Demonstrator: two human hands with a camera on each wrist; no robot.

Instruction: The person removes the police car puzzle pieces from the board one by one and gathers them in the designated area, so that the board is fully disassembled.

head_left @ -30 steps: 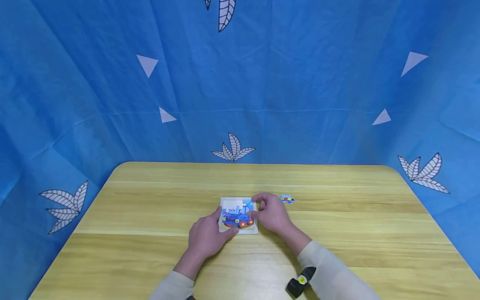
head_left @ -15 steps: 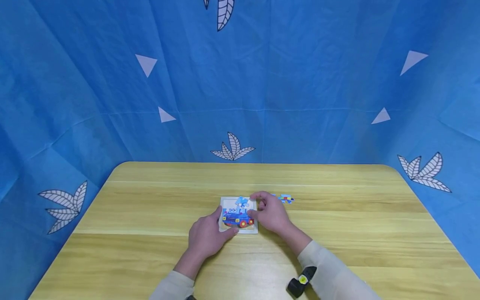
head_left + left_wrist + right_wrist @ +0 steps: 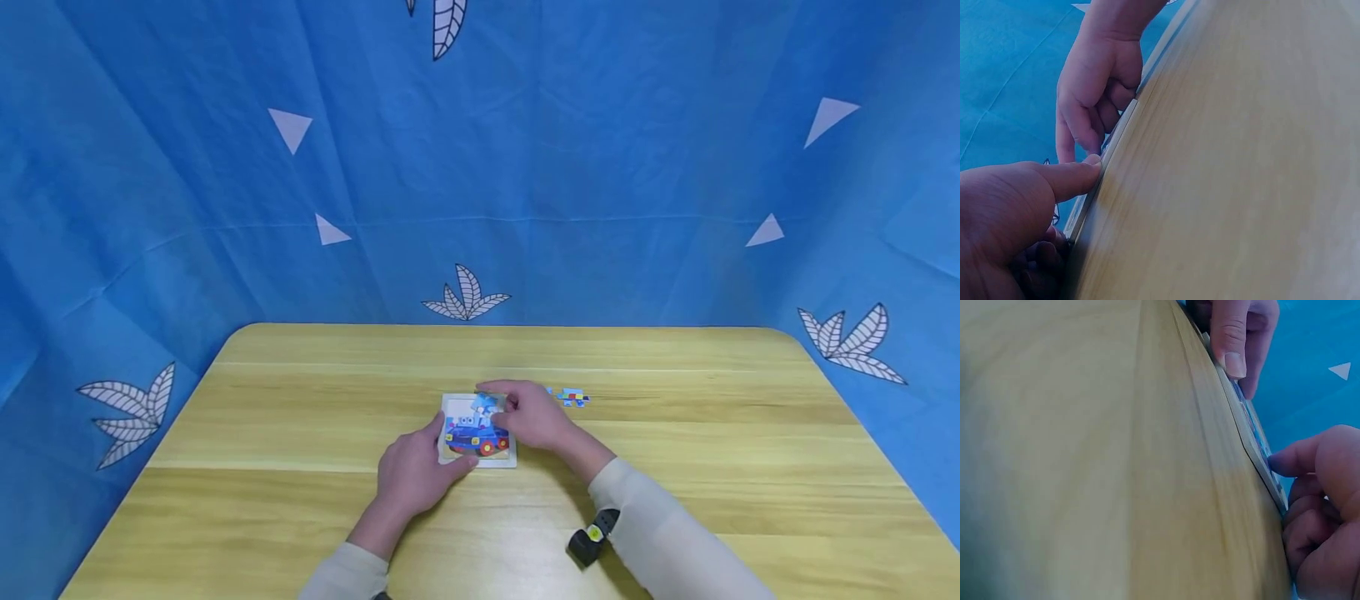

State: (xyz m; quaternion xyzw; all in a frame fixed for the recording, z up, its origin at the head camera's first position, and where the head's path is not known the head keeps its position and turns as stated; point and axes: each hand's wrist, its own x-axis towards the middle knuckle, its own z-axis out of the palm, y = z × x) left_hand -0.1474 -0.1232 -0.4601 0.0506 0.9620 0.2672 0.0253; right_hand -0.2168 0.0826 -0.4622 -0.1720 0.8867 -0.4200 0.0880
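A white-rimmed jigsaw puzzle tray [image 3: 503, 462] lies on the table, its picture showing a blue vehicle with eyes and red wheels. My left hand [image 3: 415, 472] grips its near left corner, thumb on the front rim and fingers along the left side. Over the tray's far right part, my right hand [image 3: 534, 416] has thumb and forefinger curled about a light blue puzzle piece [image 3: 483, 403], which sits slightly tilted in the picture's upper area. In the right wrist view, the right thumb [image 3: 1294, 457] reaches the puzzle surface. The right forefinger's tip is hidden there.
Several loose puzzle pieces [image 3: 575, 397] lie on the wooden table [image 3: 300, 433] just right of the right hand, partly hidden behind it. A blue cloth [image 3: 600, 167] with leaf prints hangs behind the table's far edge. A black strapped device [image 3: 587, 543] sits at the right wrist.
The light blue piece has shifted left and turned askew from its spot at the picture's upper right. My right hand has followed it leftward; the left hand stays on the tray.
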